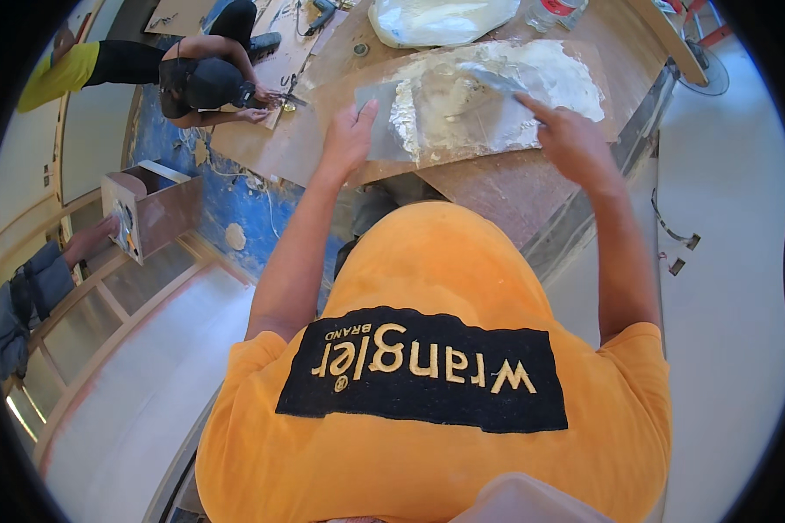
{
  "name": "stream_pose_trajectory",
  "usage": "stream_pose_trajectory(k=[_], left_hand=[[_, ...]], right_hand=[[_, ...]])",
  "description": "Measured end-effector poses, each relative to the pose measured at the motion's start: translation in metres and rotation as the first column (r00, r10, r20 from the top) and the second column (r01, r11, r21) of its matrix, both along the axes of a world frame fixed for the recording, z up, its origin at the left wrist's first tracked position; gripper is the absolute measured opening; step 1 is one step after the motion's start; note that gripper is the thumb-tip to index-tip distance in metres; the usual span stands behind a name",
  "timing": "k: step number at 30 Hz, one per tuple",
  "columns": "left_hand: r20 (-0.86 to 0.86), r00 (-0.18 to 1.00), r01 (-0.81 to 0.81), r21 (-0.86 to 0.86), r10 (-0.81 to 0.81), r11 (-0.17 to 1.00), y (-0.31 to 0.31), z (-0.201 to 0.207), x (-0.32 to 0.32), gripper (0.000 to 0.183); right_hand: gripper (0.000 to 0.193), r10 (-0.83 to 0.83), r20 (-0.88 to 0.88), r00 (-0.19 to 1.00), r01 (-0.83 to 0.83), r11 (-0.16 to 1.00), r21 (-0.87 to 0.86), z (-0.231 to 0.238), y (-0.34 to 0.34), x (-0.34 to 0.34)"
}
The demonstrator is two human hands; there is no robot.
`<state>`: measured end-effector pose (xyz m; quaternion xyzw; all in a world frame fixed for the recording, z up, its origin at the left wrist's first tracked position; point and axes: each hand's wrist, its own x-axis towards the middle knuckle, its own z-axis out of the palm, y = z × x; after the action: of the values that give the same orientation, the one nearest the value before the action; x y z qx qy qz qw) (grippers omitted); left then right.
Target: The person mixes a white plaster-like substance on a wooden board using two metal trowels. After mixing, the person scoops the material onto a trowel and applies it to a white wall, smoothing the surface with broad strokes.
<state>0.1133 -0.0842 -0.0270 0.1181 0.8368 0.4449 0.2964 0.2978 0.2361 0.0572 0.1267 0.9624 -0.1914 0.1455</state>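
Observation:
On the table in front of me lies a thin brown board [595, 63] with white putty [549, 83] spread unevenly over it. My right hand [574, 144] is closed around a putty knife, its index finger stretched along toward the blade. The knife's grey blade [495, 80] rests in the putty near the middle; its handle is hidden by my hand. At the board's left end, my left hand [349, 139] grips a flat grey scraper [385, 118], thumb on top. The scraper's right edge meets a ragged ridge of putty.
A white plastic bag [445, 22] and a clear bottle [556, 12] stand at the table's far side. At the far left a co-worker [208, 83] bends over boards. Another person's hand [96, 237] touches a wooden box [161, 209]. Blue sheeting [235, 205] covers the floor.

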Motion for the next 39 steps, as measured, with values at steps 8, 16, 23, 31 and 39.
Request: stream_pose_trajectory(k=[8, 16, 23, 31, 39], left_hand=[[0.087, 0.994, -0.066, 0.067, 0.061, 0.996, -0.005, -0.025, 0.000, 0.038], [0.496, 0.858, -0.330, 0.340, 0.130, 0.880, 0.003, -0.008, 0.005, 0.041], [0.582, 0.800, -0.432, 0.395, 0.143, 0.811, 0.003, 0.001, 0.009, 0.043], [0.671, 0.728, -0.510, 0.396, 0.138, 0.764, 0.017, -0.022, 0.007, 0.040], [0.897, 0.440, -0.622, 0.332, -0.034, 0.709, 0.052, -0.001, 0.043, 0.038]], right_hand=[[0.064, 0.061, 0.169, 0.984, -0.093, 0.977, 0.190, -0.024, -0.024, 0.035], [0.063, -0.098, -0.029, 0.995, 0.102, 0.974, 0.204, -0.072, -0.054, 0.038], [0.062, -0.016, 0.046, 0.999, 0.008, 0.986, 0.168, 0.001, -0.019, 0.018], [0.066, -0.024, 0.231, 0.973, -0.010, 0.989, 0.145, -0.022, -0.023, 0.043], [0.060, -0.391, 0.084, 0.916, 0.379, 0.780, -0.498, 0.026, -0.026, 0.069]])
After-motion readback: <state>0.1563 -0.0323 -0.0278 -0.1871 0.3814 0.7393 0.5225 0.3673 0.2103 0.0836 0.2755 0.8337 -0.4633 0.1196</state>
